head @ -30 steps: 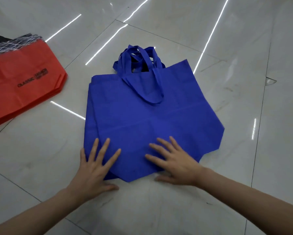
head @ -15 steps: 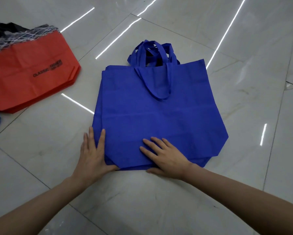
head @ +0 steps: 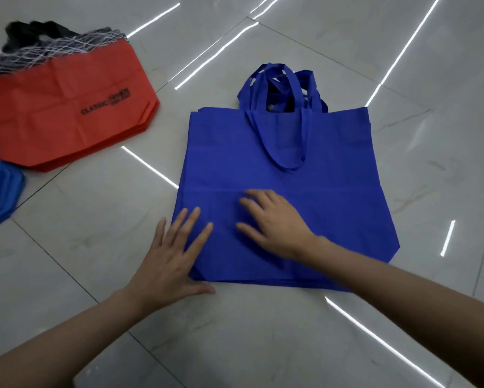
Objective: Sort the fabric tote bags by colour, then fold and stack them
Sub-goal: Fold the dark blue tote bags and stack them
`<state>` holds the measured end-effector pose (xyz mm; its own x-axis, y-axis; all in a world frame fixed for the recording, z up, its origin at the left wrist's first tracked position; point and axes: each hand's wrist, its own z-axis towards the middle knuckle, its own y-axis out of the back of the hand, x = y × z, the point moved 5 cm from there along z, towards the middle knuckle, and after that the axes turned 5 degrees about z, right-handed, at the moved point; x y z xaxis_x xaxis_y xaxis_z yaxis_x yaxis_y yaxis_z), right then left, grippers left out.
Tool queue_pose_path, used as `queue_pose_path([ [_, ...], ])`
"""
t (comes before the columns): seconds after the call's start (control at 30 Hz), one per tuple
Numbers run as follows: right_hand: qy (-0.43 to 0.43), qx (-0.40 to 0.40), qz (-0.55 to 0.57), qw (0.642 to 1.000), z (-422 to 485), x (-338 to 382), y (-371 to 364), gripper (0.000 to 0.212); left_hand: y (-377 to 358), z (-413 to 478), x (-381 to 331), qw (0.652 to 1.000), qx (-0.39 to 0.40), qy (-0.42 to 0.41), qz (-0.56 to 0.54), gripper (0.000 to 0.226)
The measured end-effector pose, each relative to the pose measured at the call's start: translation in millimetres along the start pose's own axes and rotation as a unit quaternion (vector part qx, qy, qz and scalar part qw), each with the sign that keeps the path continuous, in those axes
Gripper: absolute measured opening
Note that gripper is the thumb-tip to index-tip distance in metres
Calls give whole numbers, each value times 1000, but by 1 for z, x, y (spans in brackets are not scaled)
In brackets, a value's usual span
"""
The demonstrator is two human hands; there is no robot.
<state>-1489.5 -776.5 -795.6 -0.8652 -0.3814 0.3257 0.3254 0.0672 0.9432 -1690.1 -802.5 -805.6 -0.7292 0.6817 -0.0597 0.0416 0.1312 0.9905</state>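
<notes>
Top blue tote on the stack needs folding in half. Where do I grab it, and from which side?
I'd take the top blue tote by its near bottom edge, at the corners, coming from your side. That edge lies free and the layers fan slightly there, while the handles bunch at the far end. The left hand lies flat at the near left corner.

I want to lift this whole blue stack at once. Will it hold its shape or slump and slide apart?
Probably floppy: the blue stack is thin, creased fabric lying flat, so it should sag. Its layers fan out at the near edge, so they may slide apart. The loose handles would likely dangle.
</notes>
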Motion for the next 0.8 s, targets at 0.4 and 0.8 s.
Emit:
queue_pose_path([
  [0.4, -192, 144, 8, 971, 195, -96, 21, 47, -18, 18, 7, 997, 12, -72, 36, 86],
  [0.8, -162, 151, 17, 975, 163, -87, 16, 61, -22, 6, 5, 989, 1, -129, 66, 87],
])
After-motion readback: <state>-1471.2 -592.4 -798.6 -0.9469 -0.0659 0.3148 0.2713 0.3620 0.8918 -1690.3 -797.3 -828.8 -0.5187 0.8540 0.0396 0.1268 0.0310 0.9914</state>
